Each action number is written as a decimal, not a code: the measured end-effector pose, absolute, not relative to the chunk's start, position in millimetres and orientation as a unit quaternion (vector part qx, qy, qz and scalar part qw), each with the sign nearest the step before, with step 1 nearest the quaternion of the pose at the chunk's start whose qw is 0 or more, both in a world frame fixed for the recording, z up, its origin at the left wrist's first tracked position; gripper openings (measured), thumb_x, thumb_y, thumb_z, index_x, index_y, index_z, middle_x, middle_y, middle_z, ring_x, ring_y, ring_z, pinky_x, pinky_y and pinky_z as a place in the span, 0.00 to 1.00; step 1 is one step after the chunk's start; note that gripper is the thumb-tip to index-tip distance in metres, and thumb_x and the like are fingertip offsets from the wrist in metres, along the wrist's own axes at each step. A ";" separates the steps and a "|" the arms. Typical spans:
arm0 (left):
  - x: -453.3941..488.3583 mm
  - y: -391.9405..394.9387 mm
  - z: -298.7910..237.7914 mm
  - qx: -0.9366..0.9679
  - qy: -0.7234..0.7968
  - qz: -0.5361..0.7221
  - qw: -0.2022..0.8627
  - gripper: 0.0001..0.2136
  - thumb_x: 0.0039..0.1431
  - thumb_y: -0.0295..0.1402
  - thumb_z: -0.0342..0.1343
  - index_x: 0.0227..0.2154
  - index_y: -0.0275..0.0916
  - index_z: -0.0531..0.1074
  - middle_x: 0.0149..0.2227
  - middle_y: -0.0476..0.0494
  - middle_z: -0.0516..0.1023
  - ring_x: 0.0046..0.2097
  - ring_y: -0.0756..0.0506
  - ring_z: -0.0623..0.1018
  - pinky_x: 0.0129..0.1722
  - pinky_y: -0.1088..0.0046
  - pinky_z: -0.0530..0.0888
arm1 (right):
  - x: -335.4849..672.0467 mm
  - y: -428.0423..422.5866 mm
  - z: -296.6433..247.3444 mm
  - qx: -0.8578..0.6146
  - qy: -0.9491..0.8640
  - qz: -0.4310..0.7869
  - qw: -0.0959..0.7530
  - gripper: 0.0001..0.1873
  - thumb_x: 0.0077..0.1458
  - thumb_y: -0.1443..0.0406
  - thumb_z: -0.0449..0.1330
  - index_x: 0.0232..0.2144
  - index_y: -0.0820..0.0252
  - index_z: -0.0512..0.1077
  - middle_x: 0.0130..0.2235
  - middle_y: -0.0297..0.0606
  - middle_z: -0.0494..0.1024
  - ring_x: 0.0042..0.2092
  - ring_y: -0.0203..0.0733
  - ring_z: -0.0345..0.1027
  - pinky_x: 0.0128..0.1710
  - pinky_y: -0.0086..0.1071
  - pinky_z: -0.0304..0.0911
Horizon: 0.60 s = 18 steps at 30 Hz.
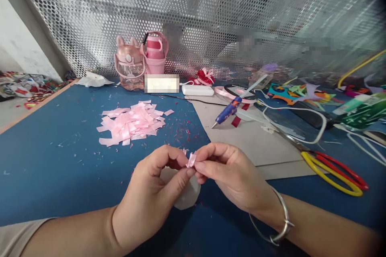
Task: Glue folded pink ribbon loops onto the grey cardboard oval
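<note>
My left hand [150,196] and my right hand [235,170] meet at the near middle of the table. Between their fingertips is a small folded piece of pink ribbon [191,160], pinched from both sides. A whitish translucent round piece [188,196] shows below the fingers, partly covered by my left hand; whether that hand also touches it I cannot tell. Beyond my left hand lies a loose pile of cut pink ribbon pieces [132,124]. A blue glue gun [228,111] rests on grey board beyond my right hand, its nozzle pointing toward me.
Scissors with red and yellow handles [334,172] lie at the right, near white cables [322,120]. At the back stand a pink bottle with ears [130,68] and a pink tumbler [155,52], beside a white box-shaped device [198,90]. A perforated metal screen [211,16] rises behind.
</note>
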<state>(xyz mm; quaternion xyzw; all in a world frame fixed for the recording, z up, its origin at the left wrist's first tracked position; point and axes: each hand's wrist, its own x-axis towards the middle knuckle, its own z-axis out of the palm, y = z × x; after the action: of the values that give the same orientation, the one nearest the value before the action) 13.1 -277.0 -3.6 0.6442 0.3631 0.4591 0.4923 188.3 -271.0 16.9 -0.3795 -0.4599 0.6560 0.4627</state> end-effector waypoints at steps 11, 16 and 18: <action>10.9 -277.0 -5.5 0.680 0.372 0.483 0.408 0.04 0.62 0.27 0.57 0.36 0.45 0.71 0.35 0.53 0.75 0.37 0.51 0.76 0.38 0.76 0.72 | 188.0 -273.9 21.6 -0.431 -0.494 0.587 0.475 0.04 0.47 0.72 0.66 0.25 0.60 0.77 0.24 0.31 0.77 0.25 0.27 0.70 0.28 0.19 0.68; 11.4 -276.1 -2.1 0.668 0.382 0.470 0.432 0.03 0.63 0.29 0.57 0.35 0.44 0.74 0.33 0.53 0.77 0.35 0.53 0.76 0.36 0.79 0.72 | 186.8 -278.4 24.1 -0.441 -0.534 0.551 0.465 0.04 0.48 0.70 0.66 0.24 0.61 0.75 0.24 0.31 0.77 0.25 0.27 0.70 0.27 0.19 0.69; 12.8 -275.7 -0.3 0.635 0.394 0.468 0.472 0.02 0.62 0.31 0.58 0.34 0.43 0.74 0.32 0.53 0.77 0.33 0.53 0.75 0.33 0.81 0.71 | 187.4 -279.8 22.9 -0.440 -0.590 0.491 0.466 0.02 0.49 0.70 0.64 0.27 0.60 0.74 0.27 0.32 0.77 0.28 0.28 0.71 0.29 0.20 0.71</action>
<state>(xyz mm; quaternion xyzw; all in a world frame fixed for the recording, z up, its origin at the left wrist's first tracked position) 12.8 -275.7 -0.3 0.6346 0.3939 0.4679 0.4723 187.4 -279.8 22.9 -0.4397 -0.5900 0.4911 0.4662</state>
